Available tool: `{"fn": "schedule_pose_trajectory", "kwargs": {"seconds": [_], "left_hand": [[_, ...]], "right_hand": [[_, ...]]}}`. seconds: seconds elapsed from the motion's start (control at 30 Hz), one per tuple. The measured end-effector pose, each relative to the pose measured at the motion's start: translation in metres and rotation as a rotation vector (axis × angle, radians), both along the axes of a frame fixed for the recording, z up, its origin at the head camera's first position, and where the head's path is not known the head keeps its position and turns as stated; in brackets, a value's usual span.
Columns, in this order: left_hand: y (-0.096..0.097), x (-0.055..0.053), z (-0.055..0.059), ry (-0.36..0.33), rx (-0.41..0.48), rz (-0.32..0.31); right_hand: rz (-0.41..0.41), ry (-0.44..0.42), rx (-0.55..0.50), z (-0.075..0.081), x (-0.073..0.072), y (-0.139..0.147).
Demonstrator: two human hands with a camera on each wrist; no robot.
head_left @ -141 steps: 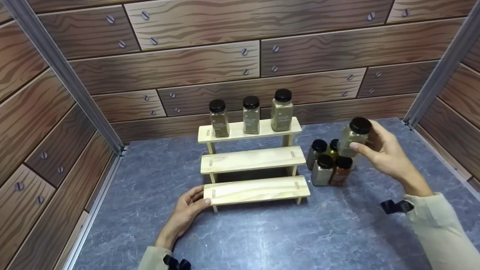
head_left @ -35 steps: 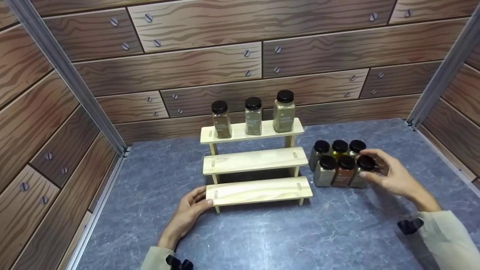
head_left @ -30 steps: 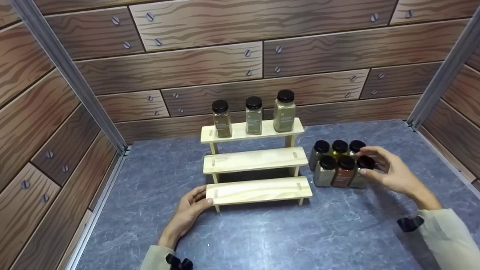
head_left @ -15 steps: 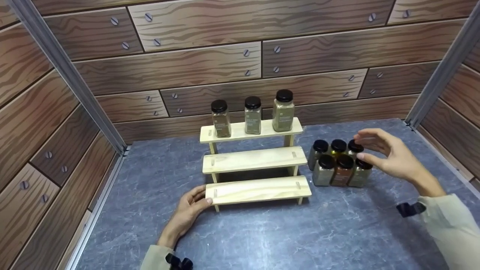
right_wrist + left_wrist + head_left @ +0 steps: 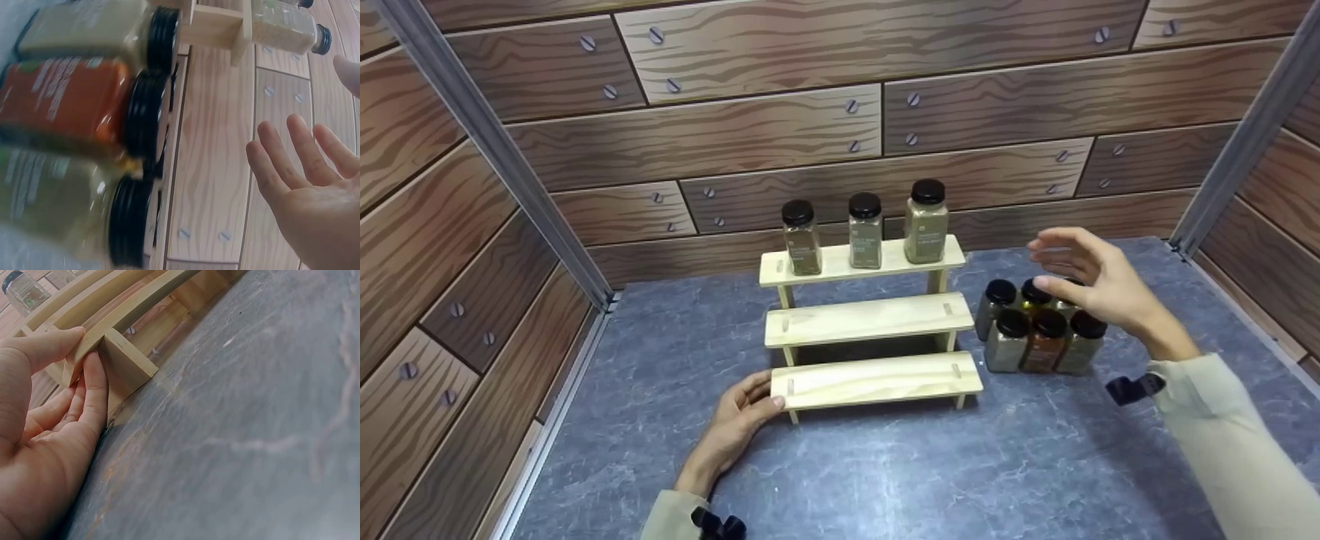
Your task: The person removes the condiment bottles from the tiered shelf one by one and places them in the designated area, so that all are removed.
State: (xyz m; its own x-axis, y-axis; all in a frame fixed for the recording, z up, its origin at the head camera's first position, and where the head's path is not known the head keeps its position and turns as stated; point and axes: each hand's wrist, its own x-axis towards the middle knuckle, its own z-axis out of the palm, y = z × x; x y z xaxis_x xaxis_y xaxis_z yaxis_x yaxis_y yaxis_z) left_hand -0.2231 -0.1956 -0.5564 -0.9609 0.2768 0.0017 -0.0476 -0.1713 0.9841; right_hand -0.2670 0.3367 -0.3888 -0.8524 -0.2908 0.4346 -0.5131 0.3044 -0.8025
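Note:
My left hand (image 5: 733, 424) pinches the left end of the lowest shelf of a three-step wooden rack (image 5: 877, 381); in the left wrist view, the thumb lies on top of the shelf end (image 5: 84, 354) and fingers are beneath. My right hand (image 5: 1099, 289) hovers over the back of a cluster of black-capped spice jars, holding nothing. The right wrist view shows its fingers (image 5: 306, 154) spread apart. In the cluster's front row are a pale jar (image 5: 1006, 354), a red-brown jar (image 5: 1043, 354) and a greenish jar (image 5: 1078, 355). The hand partly hides the back row.
On the rack's top step stand a brown spice jar (image 5: 803, 253), a grey-green one (image 5: 865, 246) and a larger pale green one (image 5: 926, 234). A wood-patterned wall (image 5: 780, 127) rises behind the blue-grey marbled tabletop (image 5: 885, 472), with metal posts (image 5: 1222, 157) at the corners.
My right hand has set the greenish jar down at the cluster's front right, let go of it, then risen and moved left over the back jars. The left hand has kept its hold.

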Motion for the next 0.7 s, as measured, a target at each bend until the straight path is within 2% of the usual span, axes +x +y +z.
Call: {"fn": "schedule_pose_trajectory", "kwargs": {"seconds": [0.13,0.4,0.7], "left_hand": [[-0.001,0.0,0.0,0.0,0.005,-0.007],[-0.001,0.001,0.0,-0.001,0.005,-0.007],[-0.001,0.0,0.0,0.001,-0.001,0.007]], "right_hand": [[0.009,-0.018,-0.04,0.001,-0.011,-0.014],[0.016,-0.013,-0.05,0.002,-0.03,-0.039],[0.005,-0.035,-0.076,0.003,-0.045,-0.062]]}}
